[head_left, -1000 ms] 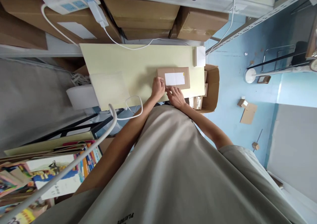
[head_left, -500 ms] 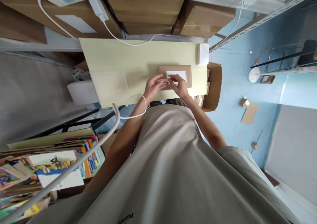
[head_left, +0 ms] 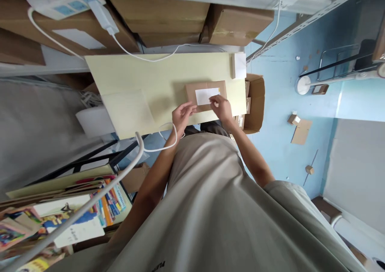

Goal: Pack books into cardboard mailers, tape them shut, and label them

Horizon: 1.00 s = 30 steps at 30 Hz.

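A flat brown cardboard box lies on the pale yellow tabletop. On its top is a white label with a small yellow mark at one corner. My left hand rests at the box's near left corner, fingers apart and holding nothing visible. Over the label's right part is my right hand, its thumb and fingertips pinched together; whatever may be between them is too small to make out.
A small white box stands at the table's back right corner. Beyond the right edge is an open carton with small boxes. Cartons and a power strip line the back shelf. A white cable hangs near my left wrist.
My hands have moved apart, the left one to the near left corner of the box, the right one to the label's right side. More of the label shows. The whole view has shifted slightly.
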{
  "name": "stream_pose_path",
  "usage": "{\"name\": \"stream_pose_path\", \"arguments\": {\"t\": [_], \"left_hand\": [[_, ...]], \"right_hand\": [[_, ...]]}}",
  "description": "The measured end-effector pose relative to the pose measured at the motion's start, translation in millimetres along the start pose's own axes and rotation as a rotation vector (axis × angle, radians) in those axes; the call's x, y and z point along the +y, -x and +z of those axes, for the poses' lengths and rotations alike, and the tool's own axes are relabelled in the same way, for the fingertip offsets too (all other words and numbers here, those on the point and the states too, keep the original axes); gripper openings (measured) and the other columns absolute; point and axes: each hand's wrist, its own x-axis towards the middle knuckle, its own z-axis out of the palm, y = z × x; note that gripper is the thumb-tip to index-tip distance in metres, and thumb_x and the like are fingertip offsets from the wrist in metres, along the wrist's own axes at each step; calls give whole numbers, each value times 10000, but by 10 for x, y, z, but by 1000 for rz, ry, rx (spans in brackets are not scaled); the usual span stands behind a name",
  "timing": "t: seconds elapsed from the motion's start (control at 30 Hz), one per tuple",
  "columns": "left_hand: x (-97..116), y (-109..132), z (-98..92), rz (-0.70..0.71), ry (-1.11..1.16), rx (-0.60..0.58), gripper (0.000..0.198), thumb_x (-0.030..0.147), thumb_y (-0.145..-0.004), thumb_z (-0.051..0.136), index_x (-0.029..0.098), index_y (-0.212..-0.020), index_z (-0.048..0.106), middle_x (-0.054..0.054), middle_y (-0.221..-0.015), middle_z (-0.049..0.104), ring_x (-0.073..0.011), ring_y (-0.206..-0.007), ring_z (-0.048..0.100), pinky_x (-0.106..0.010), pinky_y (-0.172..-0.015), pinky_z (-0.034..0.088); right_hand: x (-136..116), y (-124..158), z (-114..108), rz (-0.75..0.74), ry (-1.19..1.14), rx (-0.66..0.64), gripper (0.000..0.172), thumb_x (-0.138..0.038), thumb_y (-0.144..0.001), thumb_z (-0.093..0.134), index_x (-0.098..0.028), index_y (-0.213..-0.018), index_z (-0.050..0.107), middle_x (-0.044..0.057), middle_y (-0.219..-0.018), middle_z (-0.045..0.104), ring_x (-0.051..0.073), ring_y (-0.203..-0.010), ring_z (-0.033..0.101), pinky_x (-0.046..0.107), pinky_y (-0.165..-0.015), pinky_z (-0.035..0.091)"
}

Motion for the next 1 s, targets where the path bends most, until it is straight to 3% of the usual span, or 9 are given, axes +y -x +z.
{"name": "stream_pose_path", "arguments": {"t": [0.07,0.13,0.27,0.4,0.5,0.6,0.7,0.83,1.0], "left_hand": [[-140,-25,-1,-49,-127,186,529,443,-1040,673,245,-1530,657,-179,-1586,729,-339,-1469,720,-510,-1217,615],[-255,-58,10,-160,-238,279,690,363,-955,735,273,-1619,571,-187,-1732,596,-377,-1612,597,-520,-1259,578],[-294,-55,108,-296,-312,220,898,255,-829,782,256,-1673,473,-226,-1755,558,-432,-1687,492,-595,-1351,466],[-6,81,330,-105,-381,255,787,278,-909,746,258,-1650,482,-209,-1684,618,-355,-1634,554,-576,-1361,433],[334,218,666,100,-510,362,662,289,-982,725,221,-1612,536,-205,-1632,629,-321,-1569,606,-545,-1378,408],[574,326,1220,273,-600,324,570,282,-1061,655,202,-1615,549,-190,-1594,624,-303,-1545,613,-482,-1349,460],[566,393,1963,386,-713,194,546,302,-1095,622,193,-1625,556,-196,-1568,604,-310,-1532,610,-458,-1302,515],[243,465,3087,459,-848,-96,601,307,-1081,649,157,-1654,545,-235,-1559,577,-367,-1551,582,-525,-1336,480],[-331,460,4459,439,-996,-523,721,135,-1041,579,164,-1749,448,-234,-1654,539,-359,-1591,555,-516,-1357,469]], "right_hand": [[297,70,-153,118,36,237,458,-347,-1105,462,-146,-1403,744,247,-1452,751,329,-1315,745,544,-1109,639],[598,148,-236,271,-43,349,574,-386,-1107,420,-117,-1572,621,296,-1559,684,350,-1433,683,607,-1131,624],[925,288,-108,392,-309,164,692,-427,-1092,446,-80,-1689,502,318,-1604,676,337,-1471,673,615,-1190,598],[855,398,41,290,-424,137,756,-582,-1075,568,-137,-1685,551,264,-1666,653,337,-1525,646,600,-1267,552],[829,540,-147,194,-547,232,777,-725,-1033,665,-253,-1648,615,172,-1691,653,321,-1520,642,566,-1297,540],[1028,777,-556,241,-676,347,778,-801,-999,709,-271,-1568,690,142,-1617,711,317,-1465,677,519,-1256,585],[1484,1076,-986,387,-746,494,769,-817,-963,745,-230,-1459,742,152,-1524,760,313,-1380,721,500,-1225,597],[2354,1507,-1343,670,-783,644,720,-795,-958,729,-179,-1329,745,164,-1394,794,294,-1256,745,456,-1141,608],[3540,2028,-1372,1033,-755,773,690,-827,-997,570,-175,-1166,720,111,-1163,803,240,-1143,722,359,-990,616]]}}
